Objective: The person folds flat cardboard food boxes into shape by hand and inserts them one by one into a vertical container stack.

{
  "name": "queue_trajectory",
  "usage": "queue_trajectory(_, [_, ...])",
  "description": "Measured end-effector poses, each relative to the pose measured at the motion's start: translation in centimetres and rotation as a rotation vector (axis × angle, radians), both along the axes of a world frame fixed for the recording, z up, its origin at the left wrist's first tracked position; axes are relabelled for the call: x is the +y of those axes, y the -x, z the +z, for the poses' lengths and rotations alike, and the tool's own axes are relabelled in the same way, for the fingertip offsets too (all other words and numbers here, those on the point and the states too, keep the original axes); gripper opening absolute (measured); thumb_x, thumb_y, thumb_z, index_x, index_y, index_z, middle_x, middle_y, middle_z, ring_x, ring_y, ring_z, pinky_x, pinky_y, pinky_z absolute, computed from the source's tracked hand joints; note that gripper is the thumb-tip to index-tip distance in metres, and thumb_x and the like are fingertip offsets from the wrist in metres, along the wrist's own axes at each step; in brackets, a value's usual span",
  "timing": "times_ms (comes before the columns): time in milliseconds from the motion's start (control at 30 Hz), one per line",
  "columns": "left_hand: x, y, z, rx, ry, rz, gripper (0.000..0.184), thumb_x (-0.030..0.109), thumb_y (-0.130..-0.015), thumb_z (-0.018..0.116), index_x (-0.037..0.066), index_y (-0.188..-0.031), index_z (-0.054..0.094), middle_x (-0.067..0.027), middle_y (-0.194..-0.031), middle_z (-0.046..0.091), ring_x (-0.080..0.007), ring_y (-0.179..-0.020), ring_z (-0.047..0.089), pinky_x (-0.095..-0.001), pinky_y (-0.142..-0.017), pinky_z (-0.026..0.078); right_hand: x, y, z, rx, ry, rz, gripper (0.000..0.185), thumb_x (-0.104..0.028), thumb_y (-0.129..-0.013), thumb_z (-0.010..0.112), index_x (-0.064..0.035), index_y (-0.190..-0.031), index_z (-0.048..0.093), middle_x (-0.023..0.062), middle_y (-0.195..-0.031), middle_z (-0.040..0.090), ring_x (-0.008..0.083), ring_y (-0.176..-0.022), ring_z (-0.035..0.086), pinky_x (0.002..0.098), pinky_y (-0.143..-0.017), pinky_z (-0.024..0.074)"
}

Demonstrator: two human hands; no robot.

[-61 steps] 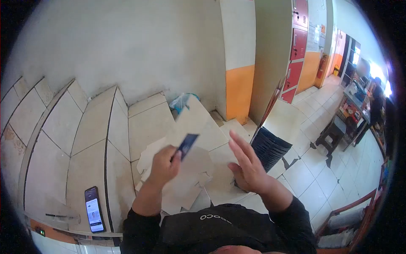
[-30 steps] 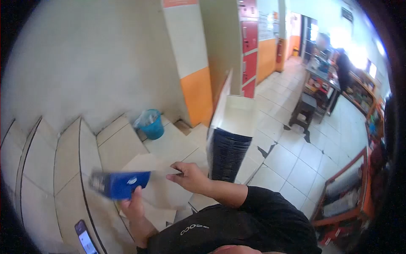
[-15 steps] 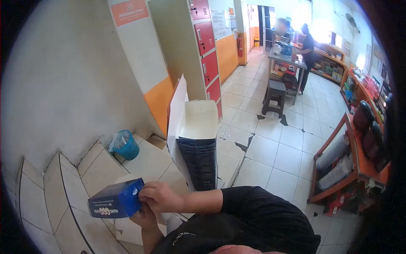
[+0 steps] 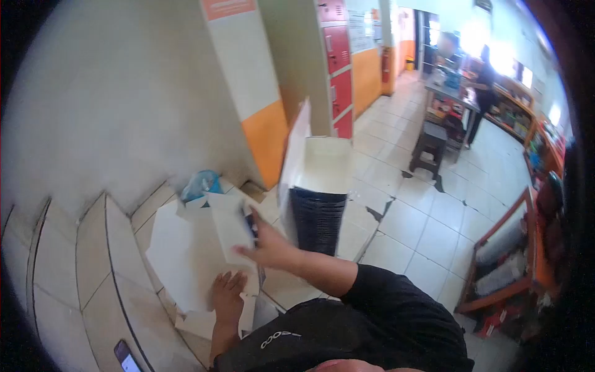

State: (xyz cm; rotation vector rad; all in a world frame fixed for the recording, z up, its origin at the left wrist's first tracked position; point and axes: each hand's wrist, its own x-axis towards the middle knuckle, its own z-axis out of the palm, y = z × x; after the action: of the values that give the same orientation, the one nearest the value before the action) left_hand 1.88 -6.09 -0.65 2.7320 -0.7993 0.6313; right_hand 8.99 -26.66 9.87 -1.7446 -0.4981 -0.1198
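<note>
A large white cardboard box blank (image 4: pixel 186 254), partly unfolded with its pale inner side up, lies in front of me on the tiled steps. My left hand (image 4: pixel 228 290) rests flat on its near part, fingers spread. At its right side, my right hand (image 4: pixel 270 243) grips a raised panel (image 4: pixel 228 226), thumb apart from the fingers; motion blurs this spot. A small dark blue patch (image 4: pixel 251 224) shows by those fingers. Just beyond stands a tall open carton (image 4: pixel 328 162) with a row of dark blue packs (image 4: pixel 319 217) in it.
A phone (image 4: pixel 127 356) lies on a step at lower left. Behind the blank is a blue bin (image 4: pixel 204 185) with a plastic liner. Red lockers (image 4: pixel 339 93), a stool (image 4: pixel 431 149), a metal table (image 4: pixel 455 93) with people near it, and an orange rack (image 4: pixel 505 248) stand farther off.
The blue box that both hands held is no longer seen in that form; the open white blank is now under them. The left hand has flattened out, the right has moved up. The view has shifted left.
</note>
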Motion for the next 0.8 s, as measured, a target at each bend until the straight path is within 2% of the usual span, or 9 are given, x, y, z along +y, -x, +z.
queue_trajectory(67, [1.4,0.1,-0.9,0.006,-0.097,0.051,0.043,0.005,-0.075,0.054,0.010,-0.118,0.056,-0.0148,-0.111,0.062,-0.0334,-0.109,0.054,-0.0465,-0.099,0.035,-0.9,1.0,0.1,0.182,0.079,0.022,0.076,-0.016,-0.084,0.058,-0.0068,-0.142,0.009,0.0274,-0.126,0.044,0.0368,-0.110,0.052,0.0403,-0.089,0.0447])
queue_trajectory(133, [-1.3,1.9,3.1,0.110,0.330,0.178,0.041,0.006,-0.079,0.056,0.009,-0.119,0.054,-0.0128,-0.110,0.062,-0.0305,-0.109,0.054,-0.0449,-0.098,0.036,-0.6,1.6,-0.3,0.034,0.274,0.074,0.070,-0.007,-0.081,0.053,-0.0143,-0.142,0.018,0.0256,-0.125,0.045,0.0392,-0.108,0.052,0.0408,-0.088,0.0455])
queue_trajectory(200, [-1.6,2.3,4.8,0.362,1.055,0.075,0.039,0.006,-0.081,0.058,0.007,-0.119,0.053,-0.0105,-0.109,0.062,-0.0278,-0.106,0.055,-0.0426,-0.095,0.039,0.5,2.8,-2.2,-0.228,0.482,0.222,0.069,-0.001,-0.078,0.050,-0.0199,-0.140,0.027,0.0241,-0.125,0.045,0.0407,-0.106,0.053,0.0417,-0.088,0.0457])
queue_trajectory(267, [-0.1,2.5,4.7,0.736,2.057,-0.344,0.037,0.005,-0.082,0.060,0.005,-0.118,0.052,-0.0079,-0.106,0.062,-0.0254,-0.100,0.058,-0.0397,-0.091,0.042,1.4,3.8,-3.0,-0.378,0.623,0.406,0.072,0.000,-0.074,0.053,-0.0226,-0.139,0.030,0.0244,-0.132,0.037,0.0389,-0.103,0.056,0.0408,-0.086,0.0474])
queue_trajectory(333, [-0.1,2.3,5.2,0.596,1.942,-0.050,0.033,0.002,-0.081,0.061,0.004,-0.113,0.054,-0.0062,-0.103,0.062,-0.0238,-0.093,0.060,-0.0367,-0.086,0.046,1.8,5.0,-2.5,-0.464,0.757,0.500,0.068,0.000,-0.073,0.054,-0.0182,-0.136,0.036,0.0206,-0.131,0.042,0.0340,-0.102,0.058,0.0412,-0.085,0.0487])
queue_trajectory(367, [-0.3,2.1,5.4,0.529,1.877,0.094,0.031,0.001,-0.080,0.062,0.004,-0.111,0.055,-0.0053,-0.101,0.062,-0.0229,-0.090,0.061,-0.0351,-0.083,0.047,1.9,4.9,-2.9,-0.500,0.593,0.436,0.063,0.000,-0.073,0.056,-0.0153,-0.132,0.040,0.0194,-0.123,0.047,0.0324,-0.097,0.059,0.0394,-0.081,0.0495])
queue_trajectory(533, [-2.8,2.7,6.2,0.464,2.131,0.049,0.026,-0.006,-0.076,0.064,0.000,-0.100,0.059,-0.0087,-0.094,0.063,-0.0168,-0.085,0.060,-0.0296,-0.079,0.049,0.1,5.1,-3.2,-0.334,-0.015,0.001,0.042,0.003,-0.067,0.065,-0.0030,-0.109,0.059,0.0115,-0.087,0.059,0.0266,-0.072,0.059,0.0327,-0.062,0.0495])
queue_trajectory(633, [-2.2,3.0,4.5,0.581,1.872,0.216,0.024,-0.007,-0.077,0.061,0.002,-0.100,0.060,-0.0071,-0.093,0.064,-0.0164,-0.086,0.060,-0.0294,-0.080,0.048,-0.3,4.0,-3.8,-0.776,0.124,0.208,0.033,0.003,-0.065,0.069,-0.0014,-0.097,0.063,0.0096,-0.077,0.055,0.0223,-0.062,0.055,0.0301,-0.056,0.0464])
queue_trajectory(800, [-4.5,2.7,5.3,0.392,1.584,0.289,0.018,-0.005,-0.081,0.056,-0.001,-0.097,0.059,-0.0071,-0.090,0.064,-0.0152,-0.081,0.061,-0.0273,-0.076,0.049,0.4,3.9,-3.9,-0.896,0.327,0.177,0.031,-0.005,-0.068,0.068,0.0009,-0.098,0.061,0.0062,-0.074,0.050,0.0209,-0.065,0.055,0.0310,-0.055,0.0467])
